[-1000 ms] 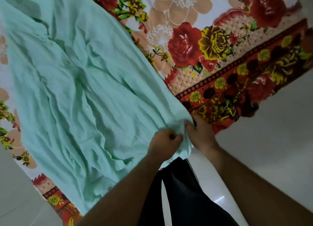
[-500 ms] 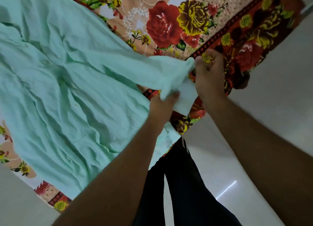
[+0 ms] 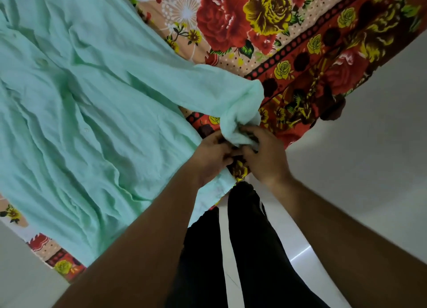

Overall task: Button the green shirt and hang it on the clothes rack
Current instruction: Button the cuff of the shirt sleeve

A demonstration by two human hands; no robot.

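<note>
The mint-green shirt (image 3: pixel 76 113) lies spread and wrinkled over a flowered bedsheet, its button line running down the left part. One sleeve stretches right from the body to its bunched cuff (image 3: pixel 242 118) near the bed's edge. My left hand (image 3: pixel 212 155) and my right hand (image 3: pixel 265 155) meet at that cuff, both pinching the cloth of the sleeve's end. The fingertips are partly hidden in the folds. No clothes rack is in view.
The bedsheet (image 3: pixel 288 42) has red and yellow roses and a dark red border; its corner hangs over the bed's edge at the right. A pale tiled floor (image 3: pixel 358 157) lies beyond. My legs in black trousers (image 3: pixel 249 250) stand against the bed.
The hands lifted a fold of the shirt from its lower edge, then came down and together at the sleeve's cuff. The sleeve now lies stretched out to the right.
</note>
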